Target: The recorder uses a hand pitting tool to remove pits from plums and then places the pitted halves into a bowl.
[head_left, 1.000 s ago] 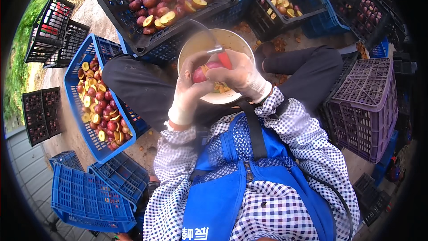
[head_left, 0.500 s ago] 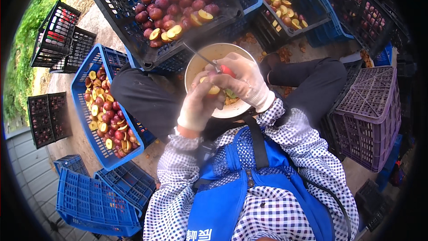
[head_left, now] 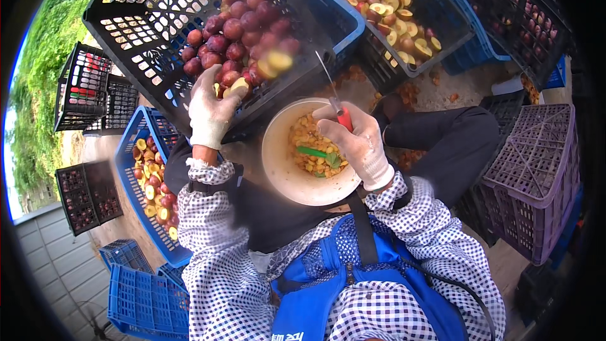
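Observation:
My left hand (head_left: 211, 110), in a pale knit glove, is at the near left corner of a black crate (head_left: 136, 16). Its fingers and thumb close around a halved plum (head_left: 231, 79) with yellow flesh. Beyond it lie whole dark red plums (head_left: 233, 28) and more cut ones. In my right hand (head_left: 358, 145), also gloved, is a knife (head_left: 344, 119) with a red handle, blade pointing up and to the left. That hand is over the right rim of a white bucket (head_left: 278, 173) between my legs. Inside the bucket are plum pits (head_left: 309, 129), a green strip-like object (head_left: 311, 151) and a leaf.
Blue crates of cut and whole plums stand at my left (head_left: 136, 170), with stacked blue crates (head_left: 145, 303) nearer. A second black crate of halves (head_left: 404, 19) is ahead right. A purple crate (head_left: 530, 170) stands at my right. Scraps litter the ground.
My left hand has left the bucket and moved up and left to the black crate. My right hand, still holding the knife, has shifted slightly right. The view has shifted, and the bucket's contents now show.

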`<state>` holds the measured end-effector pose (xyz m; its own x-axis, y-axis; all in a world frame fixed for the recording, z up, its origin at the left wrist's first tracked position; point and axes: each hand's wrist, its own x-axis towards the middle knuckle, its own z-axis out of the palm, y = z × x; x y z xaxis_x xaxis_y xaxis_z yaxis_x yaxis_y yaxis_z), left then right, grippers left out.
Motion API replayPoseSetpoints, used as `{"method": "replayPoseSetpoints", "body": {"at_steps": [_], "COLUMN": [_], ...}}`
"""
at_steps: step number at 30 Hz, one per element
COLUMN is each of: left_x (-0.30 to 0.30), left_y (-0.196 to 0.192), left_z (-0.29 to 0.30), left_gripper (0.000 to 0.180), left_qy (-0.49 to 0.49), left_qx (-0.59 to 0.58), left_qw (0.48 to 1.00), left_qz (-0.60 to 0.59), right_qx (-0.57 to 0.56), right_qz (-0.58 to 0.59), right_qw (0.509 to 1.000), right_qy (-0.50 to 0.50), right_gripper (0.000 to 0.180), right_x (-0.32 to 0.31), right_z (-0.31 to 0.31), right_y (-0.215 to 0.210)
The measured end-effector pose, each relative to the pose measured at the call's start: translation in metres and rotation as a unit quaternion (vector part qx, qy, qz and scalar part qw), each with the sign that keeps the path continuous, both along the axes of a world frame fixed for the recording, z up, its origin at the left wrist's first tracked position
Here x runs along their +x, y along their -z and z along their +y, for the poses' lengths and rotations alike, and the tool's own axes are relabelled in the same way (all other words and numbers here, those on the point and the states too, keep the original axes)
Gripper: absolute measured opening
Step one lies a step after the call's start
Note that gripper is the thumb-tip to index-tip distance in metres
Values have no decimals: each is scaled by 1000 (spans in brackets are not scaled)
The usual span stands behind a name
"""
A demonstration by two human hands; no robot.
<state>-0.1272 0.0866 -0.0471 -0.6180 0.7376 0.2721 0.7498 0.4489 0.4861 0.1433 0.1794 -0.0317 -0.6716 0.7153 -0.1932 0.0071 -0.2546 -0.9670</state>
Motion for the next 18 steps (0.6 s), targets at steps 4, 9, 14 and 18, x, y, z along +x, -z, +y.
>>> {"method": "replayPoseSetpoints", "body": {"at_steps": [4, 9, 14, 18], "left_x": [-12, -26, -36, -34], "left_y": [27, 59, 79, 76], "left_z": [82, 140, 146, 129], "left_gripper": [59, 64, 52, 42], "left_qy": [19, -93, -49, 27], "left_qx": [-121, -225, -200, -98], "left_qw": [984, 959, 978, 995], "left_qz": [-127, -146, -44, -6], "right_qx": [-85, -49, -105, -54], "right_qz": [-34, -84, -66, -74], "right_qw": [995, 994, 990, 995], "right_qy": [37, 48, 73, 42], "right_gripper": [25, 19, 19, 20], "right_x": [23, 42, 33, 27], "right_z": [-3, -8, -7, -9], "right_y": [-5, 2, 9, 8]}}
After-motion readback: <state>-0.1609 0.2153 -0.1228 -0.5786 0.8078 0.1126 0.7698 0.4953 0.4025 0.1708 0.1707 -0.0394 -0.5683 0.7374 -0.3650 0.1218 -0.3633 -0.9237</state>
